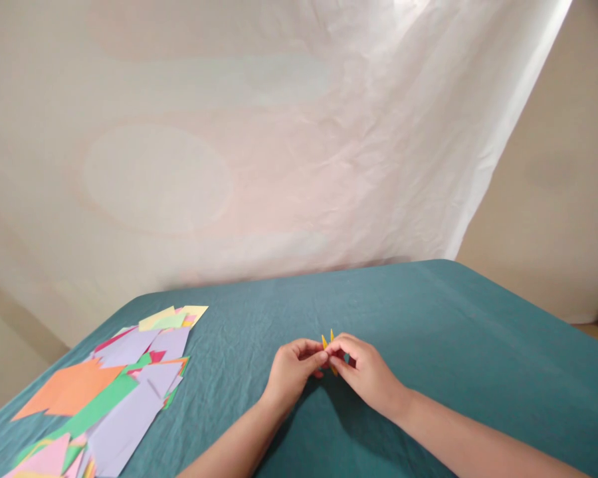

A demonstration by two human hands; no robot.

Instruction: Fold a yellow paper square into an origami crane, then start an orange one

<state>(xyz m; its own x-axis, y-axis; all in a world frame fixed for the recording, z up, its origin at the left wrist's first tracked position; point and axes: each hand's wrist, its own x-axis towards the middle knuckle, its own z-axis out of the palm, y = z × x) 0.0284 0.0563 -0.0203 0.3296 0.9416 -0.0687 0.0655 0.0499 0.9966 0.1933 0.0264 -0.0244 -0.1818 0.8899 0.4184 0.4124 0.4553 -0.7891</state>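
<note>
Above the middle of the cloth, a small piece of yellow folded paper (324,342) is pinched between my two hands, its two narrow points sticking up. My left hand (295,366) grips it from the left with thumb and fingers closed. From the other side, my right hand (359,368) closes thumb and forefinger on it. Fingertips of both hands nearly meet and cover most of the paper, so its full shape is hidden.
A teal cloth (428,345) covers the table. Loose coloured paper pieces, orange (74,387), green (99,403) and lilac (127,428) among them, lie overlapping on the left side. Behind the table hangs a pale sheet (279,166).
</note>
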